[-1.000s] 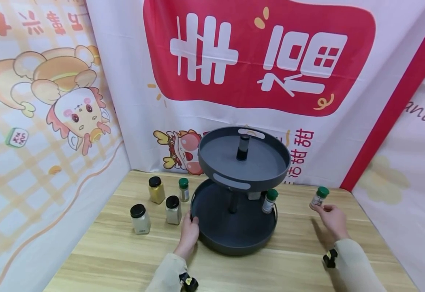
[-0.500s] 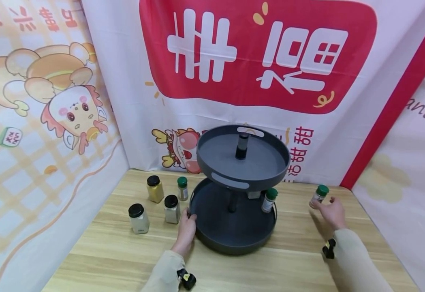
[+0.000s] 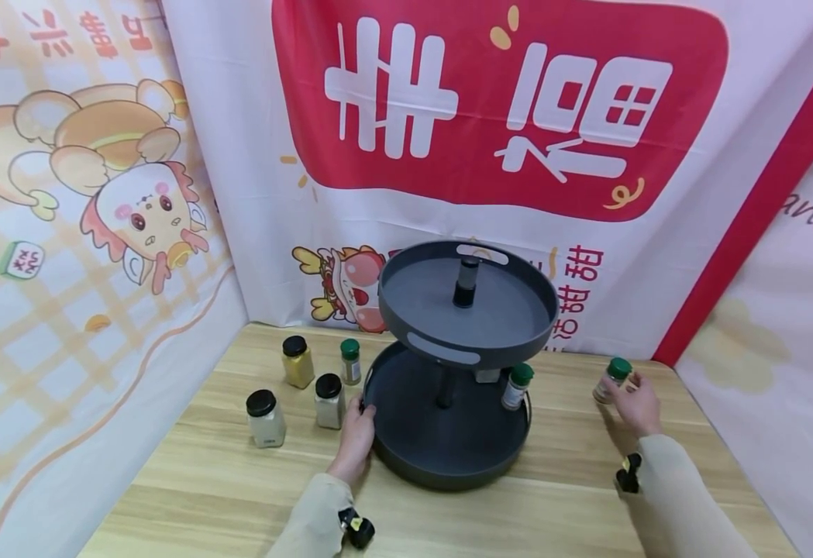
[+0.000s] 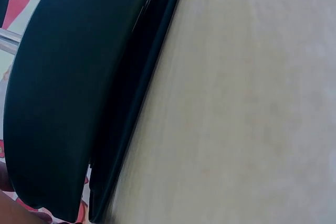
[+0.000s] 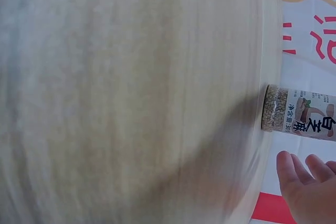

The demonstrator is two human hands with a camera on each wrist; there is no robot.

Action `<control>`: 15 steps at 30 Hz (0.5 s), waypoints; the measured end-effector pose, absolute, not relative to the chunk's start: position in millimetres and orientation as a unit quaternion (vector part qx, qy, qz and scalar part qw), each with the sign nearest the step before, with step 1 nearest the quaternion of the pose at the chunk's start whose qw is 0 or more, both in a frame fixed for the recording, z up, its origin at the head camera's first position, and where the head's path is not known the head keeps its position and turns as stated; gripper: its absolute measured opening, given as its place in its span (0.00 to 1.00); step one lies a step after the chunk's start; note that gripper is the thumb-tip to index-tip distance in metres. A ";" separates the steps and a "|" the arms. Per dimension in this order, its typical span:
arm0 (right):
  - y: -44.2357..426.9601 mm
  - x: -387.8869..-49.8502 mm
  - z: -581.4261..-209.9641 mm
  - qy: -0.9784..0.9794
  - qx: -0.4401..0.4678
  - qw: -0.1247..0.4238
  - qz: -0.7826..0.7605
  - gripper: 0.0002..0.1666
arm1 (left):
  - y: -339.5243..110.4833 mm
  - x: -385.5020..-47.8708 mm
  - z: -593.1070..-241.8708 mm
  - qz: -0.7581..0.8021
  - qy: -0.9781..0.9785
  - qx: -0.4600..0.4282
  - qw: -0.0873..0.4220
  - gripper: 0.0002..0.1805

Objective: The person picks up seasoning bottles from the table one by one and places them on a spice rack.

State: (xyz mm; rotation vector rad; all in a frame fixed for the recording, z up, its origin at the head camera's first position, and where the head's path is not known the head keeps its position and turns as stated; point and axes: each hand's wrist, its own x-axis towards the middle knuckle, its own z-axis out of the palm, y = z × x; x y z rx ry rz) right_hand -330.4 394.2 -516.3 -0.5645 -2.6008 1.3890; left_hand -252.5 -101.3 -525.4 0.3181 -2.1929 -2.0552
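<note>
A dark grey two-tier round tray (image 3: 448, 469) stands on the wooden table. My left hand (image 3: 354, 442) holds its lower rim at the left side; only bits of that hand show at the lower left of the left wrist view. Far right on the table stands a small green-capped spice jar (image 3: 603, 391), its label and pale seeds visible in the right wrist view (image 5: 307, 114). Close beside it is my right hand (image 3: 638, 407), fingers loosely bent and apart from the jar in the right wrist view. Another green-capped jar (image 3: 515, 394) stands in the lower tier's right side.
Left of the tray stand black-capped jars, one yellow (image 3: 298, 368), two pale (image 3: 266, 426), (image 3: 329, 407), and a green-capped jar (image 3: 351, 368). A pale item (image 3: 487, 376) is partly hidden under the upper tier. Printed cloths (image 3: 260, 155) hang behind and beside the table.
The right hand's fingers have loosened from the green-capped jar, which was pinched a second ago and now stands upright. The left hand stays at the tray's rim.
</note>
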 end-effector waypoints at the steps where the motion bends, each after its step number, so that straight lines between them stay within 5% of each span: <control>1: 394.7 -331.5 -516.7 -0.866 -0.184 0.074 0.460 0.58 | -101.5 -252.9 -525.6 -0.679 -0.724 0.105 0.059 0.27; 15: 393.3 -339.4 -514.1 -0.883 -0.160 0.107 0.429 0.41 | -103.4 -255.6 -526.7 -0.694 -0.710 0.105 0.053 0.27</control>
